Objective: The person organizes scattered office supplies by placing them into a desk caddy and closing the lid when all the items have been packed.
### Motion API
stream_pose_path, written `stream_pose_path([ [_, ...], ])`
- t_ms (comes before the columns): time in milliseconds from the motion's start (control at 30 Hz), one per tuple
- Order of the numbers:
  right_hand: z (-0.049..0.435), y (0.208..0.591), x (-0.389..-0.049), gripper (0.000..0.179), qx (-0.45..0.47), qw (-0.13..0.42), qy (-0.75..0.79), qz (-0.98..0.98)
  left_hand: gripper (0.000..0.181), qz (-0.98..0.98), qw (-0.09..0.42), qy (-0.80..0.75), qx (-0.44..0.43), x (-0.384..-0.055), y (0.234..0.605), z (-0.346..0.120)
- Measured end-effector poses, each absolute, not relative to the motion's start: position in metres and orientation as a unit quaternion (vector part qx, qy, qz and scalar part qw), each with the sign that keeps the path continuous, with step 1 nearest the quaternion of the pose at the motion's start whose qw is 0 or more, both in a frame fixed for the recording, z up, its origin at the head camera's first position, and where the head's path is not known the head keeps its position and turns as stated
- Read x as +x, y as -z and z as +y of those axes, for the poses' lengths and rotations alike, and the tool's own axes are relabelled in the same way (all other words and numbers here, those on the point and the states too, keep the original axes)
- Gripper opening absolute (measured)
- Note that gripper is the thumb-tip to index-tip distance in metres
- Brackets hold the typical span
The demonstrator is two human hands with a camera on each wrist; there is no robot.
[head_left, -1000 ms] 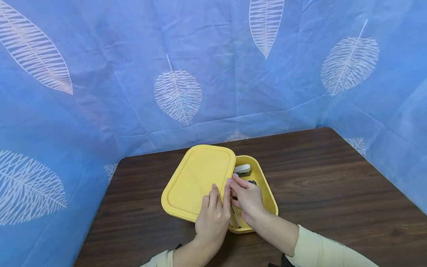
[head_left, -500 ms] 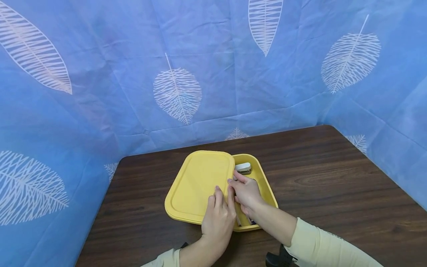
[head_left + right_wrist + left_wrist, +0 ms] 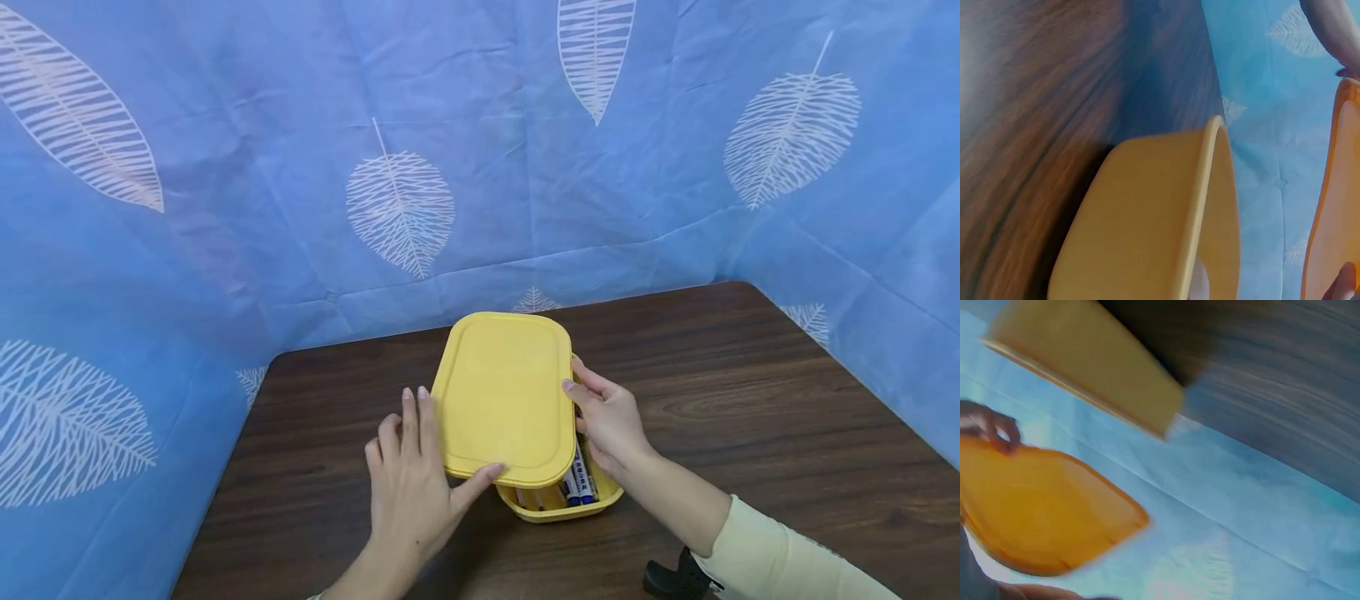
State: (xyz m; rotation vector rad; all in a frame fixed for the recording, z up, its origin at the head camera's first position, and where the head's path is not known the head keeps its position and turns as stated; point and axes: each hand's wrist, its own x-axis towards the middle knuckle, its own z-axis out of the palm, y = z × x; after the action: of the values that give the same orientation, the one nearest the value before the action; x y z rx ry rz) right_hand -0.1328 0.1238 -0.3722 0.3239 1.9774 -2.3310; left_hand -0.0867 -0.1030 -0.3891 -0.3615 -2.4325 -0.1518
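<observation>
A yellow lid (image 3: 504, 392) is held above a yellow box (image 3: 558, 516), covering most of its opening in the head view. My right hand (image 3: 613, 423) pinches the lid's right edge, thumb on top. My left hand (image 3: 411, 487) is at the left edge, fingers extended and the thumb touching the front corner. Markers (image 3: 581, 479) with blue ends lie inside the box near its front. In the right wrist view, the lid (image 3: 1339, 200) is apart from the box's rim (image 3: 1200, 181), and a pale rounded thing (image 3: 1198, 281) shows inside.
The box stands on a dark wood-grain table (image 3: 750, 417). Blue cloth (image 3: 480, 167) with white leaf prints hangs behind and along the sides. A black strap piece (image 3: 678, 577) is at the right sleeve (image 3: 787, 554).
The lid has moved right over the box, hiding the white stapler. My left hand has shifted from the lid's right side to its left edge; the right hand has moved right with the lid.
</observation>
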Motion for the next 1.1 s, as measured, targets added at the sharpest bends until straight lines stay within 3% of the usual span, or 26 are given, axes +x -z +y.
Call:
stream_pose_path([
  [167, 0.14, 0.373, -0.128, 0.056, 0.098, 0.038, 0.761, 0.64, 0.117, -0.938, 0.292, 0.103, -0.159, -0.092, 0.391, -0.115],
  [467, 0.16, 0.378, -0.126, 0.058, 0.092, 0.062, 0.76, 0.641, 0.1, -0.87, 0.349, 0.228, -0.262, -0.093, 0.412, -0.104],
  [700, 0.171, 0.387, -0.124, 0.06, 0.094, 0.086, 0.708, 0.695, 0.103, -0.867, 0.326, 0.295, -0.236, -0.08, 0.43, -0.087],
  [1100, 0.181, 0.408, -0.123, 0.061, 0.039, 0.004, 0.497, 0.867, 0.1, -0.892, 0.295, 0.295, -0.172, -0.063, 0.447, -0.057],
])
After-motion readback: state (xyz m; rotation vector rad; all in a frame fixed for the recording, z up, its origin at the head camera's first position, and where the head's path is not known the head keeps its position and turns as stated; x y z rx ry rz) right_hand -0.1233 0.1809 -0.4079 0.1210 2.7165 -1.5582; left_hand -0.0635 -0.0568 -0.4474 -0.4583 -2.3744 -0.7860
